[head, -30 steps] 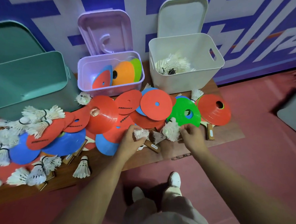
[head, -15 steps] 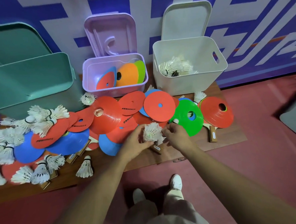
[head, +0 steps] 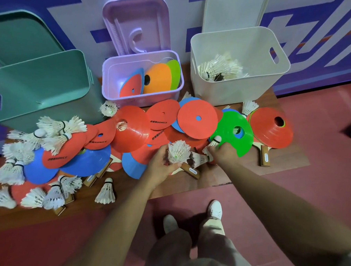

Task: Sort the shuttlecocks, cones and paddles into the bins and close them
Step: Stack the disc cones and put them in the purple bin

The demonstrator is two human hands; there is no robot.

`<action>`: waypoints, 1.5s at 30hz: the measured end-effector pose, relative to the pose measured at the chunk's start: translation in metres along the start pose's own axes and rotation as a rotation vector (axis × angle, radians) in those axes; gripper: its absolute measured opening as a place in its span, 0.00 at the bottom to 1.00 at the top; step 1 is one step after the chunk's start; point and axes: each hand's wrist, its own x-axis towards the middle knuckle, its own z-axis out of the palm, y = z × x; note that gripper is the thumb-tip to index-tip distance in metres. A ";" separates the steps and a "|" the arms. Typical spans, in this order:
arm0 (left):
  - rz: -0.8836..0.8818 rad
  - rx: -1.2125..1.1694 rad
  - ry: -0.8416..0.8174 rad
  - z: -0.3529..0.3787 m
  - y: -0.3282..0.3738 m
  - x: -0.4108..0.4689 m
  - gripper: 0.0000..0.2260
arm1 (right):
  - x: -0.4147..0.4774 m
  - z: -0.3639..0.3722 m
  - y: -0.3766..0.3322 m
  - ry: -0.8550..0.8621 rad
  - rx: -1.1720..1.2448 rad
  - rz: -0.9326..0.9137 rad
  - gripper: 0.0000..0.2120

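Note:
My left hand [head: 162,164] holds a white shuttlecock [head: 177,152] upright above the pile. My right hand [head: 222,153] rests on the edge of a green cone [head: 234,137], its fingers closed on another shuttlecock [head: 215,141]; a third shuttlecock [head: 200,158] lies between my hands. Flat red and blue cones [head: 197,118] cover the wooden board, with paddle handles [head: 264,157] poking out beneath. Three open bins stand behind: green [head: 37,79], purple [head: 176,92] holding several cones, white [head: 239,88] holding several shuttlecocks.
Loose shuttlecocks [head: 54,133] are heaped at the left of the board, more [head: 105,190] lie near its front edge. Each bin's lid leans on the wall behind it, such as the purple lid [head: 136,27]. My shoes [head: 214,209] stand on the red floor below.
My right hand has moved away from the shuttlecock in my left hand, to the right onto the green cone's edge. The left hand stays put with its shuttlecock.

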 end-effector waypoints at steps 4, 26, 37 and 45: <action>-0.009 0.016 0.010 0.000 -0.001 0.001 0.28 | 0.007 0.006 0.004 -0.010 0.029 -0.007 0.18; 0.082 0.212 -0.085 -0.004 0.024 -0.008 0.27 | -0.065 -0.041 -0.041 -0.249 -0.405 -0.790 0.32; 0.024 -0.003 0.026 -0.033 -0.003 -0.016 0.28 | -0.040 -0.001 -0.002 -0.088 -0.296 -0.665 0.23; -0.001 -0.026 0.064 -0.041 -0.020 -0.015 0.26 | -0.013 0.043 0.020 0.045 -1.042 -0.905 0.17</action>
